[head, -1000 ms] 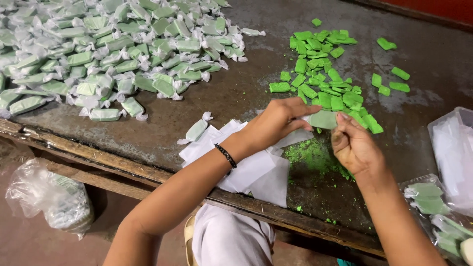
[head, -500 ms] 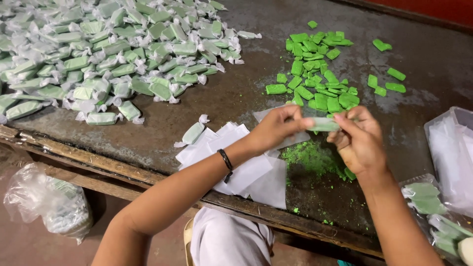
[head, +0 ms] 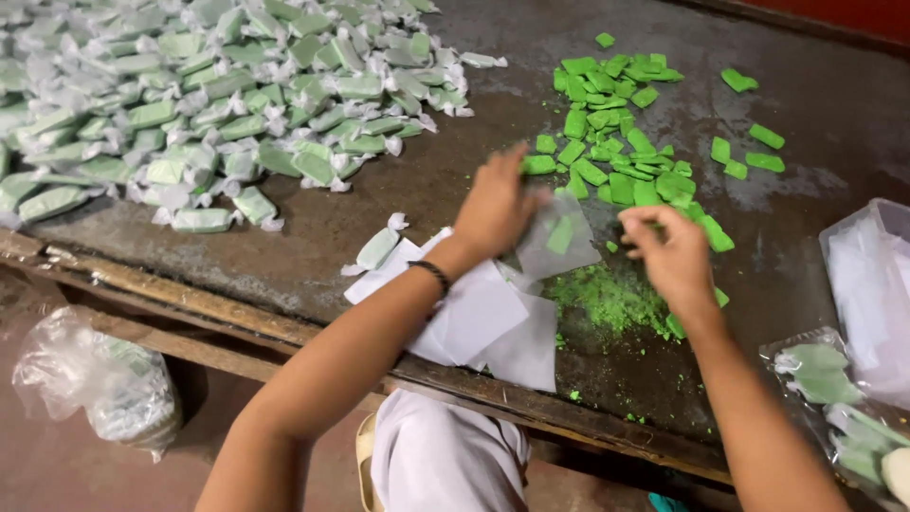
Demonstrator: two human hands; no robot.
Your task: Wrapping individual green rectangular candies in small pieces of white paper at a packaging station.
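My left hand [head: 498, 204] holds a thin translucent wrapper sheet with one green bar [head: 559, 235] lying in it, just above the dark worktable [head: 379, 218]. A black band circles that wrist. My right hand [head: 675, 251] hovers to the right of the sheet, fingers curled, touching nothing I can see. A stack of white wrapper sheets [head: 479, 318] lies under my left forearm. Unwrapped green bars [head: 621, 142] are scattered just beyond both hands. Green crumbs [head: 607, 299] lie between my hands.
A big heap of wrapped green bars [head: 190, 104] fills the table's left. One wrapped bar [head: 377, 248] lies alone by the sheets. A clear container [head: 867, 284] and bagged bars [head: 834, 398] sit at right. A plastic bag [head: 95, 384] rests on the floor.
Both hands were pinched together on the green bar and sheet. Now my right hand has pulled away to the right, and my left hand alone keeps the sheet with the bar.
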